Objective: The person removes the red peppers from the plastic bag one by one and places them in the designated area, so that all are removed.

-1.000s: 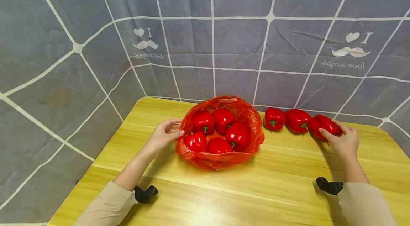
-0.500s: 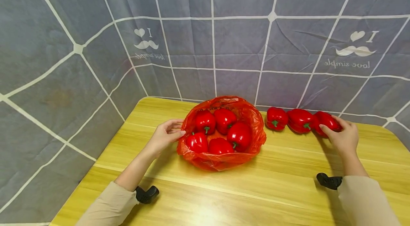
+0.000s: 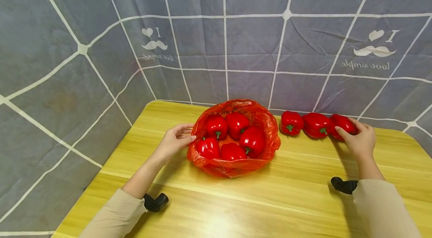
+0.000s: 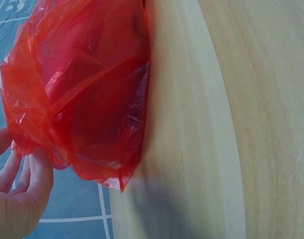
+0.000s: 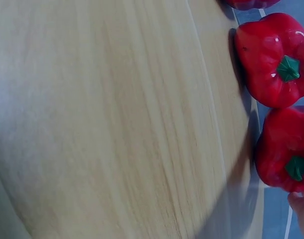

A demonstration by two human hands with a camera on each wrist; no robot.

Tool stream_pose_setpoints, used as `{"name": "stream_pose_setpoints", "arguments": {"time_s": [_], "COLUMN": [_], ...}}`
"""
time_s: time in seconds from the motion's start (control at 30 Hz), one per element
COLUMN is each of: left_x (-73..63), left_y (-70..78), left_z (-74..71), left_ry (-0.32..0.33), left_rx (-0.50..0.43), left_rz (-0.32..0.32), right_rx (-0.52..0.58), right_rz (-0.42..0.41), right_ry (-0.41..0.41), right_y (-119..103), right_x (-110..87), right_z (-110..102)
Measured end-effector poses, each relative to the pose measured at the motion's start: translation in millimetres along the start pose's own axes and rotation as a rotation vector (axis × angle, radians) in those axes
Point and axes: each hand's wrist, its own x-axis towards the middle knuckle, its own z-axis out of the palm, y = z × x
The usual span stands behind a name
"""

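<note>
At the table's middle stands a red plastic bag (image 3: 233, 168), its mouth spread wide. Several red bell peppers (image 3: 252, 141) with green stems lie inside. My left hand (image 3: 173, 142) pinches the bag's left rim; the left wrist view shows its fingers (image 4: 40, 172) against the crinkled film. To the right, three more bell peppers form a row along the back: a left one (image 3: 291, 123), a middle one (image 3: 317, 125) and a right one (image 3: 341, 124). My right hand (image 3: 362, 140) grips the right one, thumb in front, other fingers partly hidden behind it. That pepper touches the middle one.
The wood-patterned table (image 3: 216, 200) meets a grey cloth backdrop (image 3: 253, 50) with white lines at the back and left. A black wrist mount (image 3: 156, 202) sits on the left forearm, another black mount (image 3: 343, 185) on the right one.
My right hand and the right bell pepper have shifted slightly back and toward the middle pepper. The left hand stays at the bag's rim. The head view has moved a little.
</note>
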Motion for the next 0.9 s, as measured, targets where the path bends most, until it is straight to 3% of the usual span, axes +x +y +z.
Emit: {"name": "stream_pose_setpoints", "arguments": {"time_s": [0.3,0.57,0.9], "left_x": [-0.1,-0.4,-0.1], "left_y": [-0.2,0.9,0.2], "left_z": [0.1,0.4,-0.7], "left_ry": [0.001,0.0,-0.006], "left_rx": [-0.002,-0.008,0.005], "left_rz": [-0.004,0.002,0.002], "right_rx": [0.019,-0.019,0.071], "right_rz": [-0.038,-0.175,-0.176], "right_ry": [0.008,0.051,-0.166], "right_y": [-9.0,-29.7,-81.2], "right_x": [-5.4,-10.2,-30.0], "right_z": [-9.2,-20.7,-23.7]}}
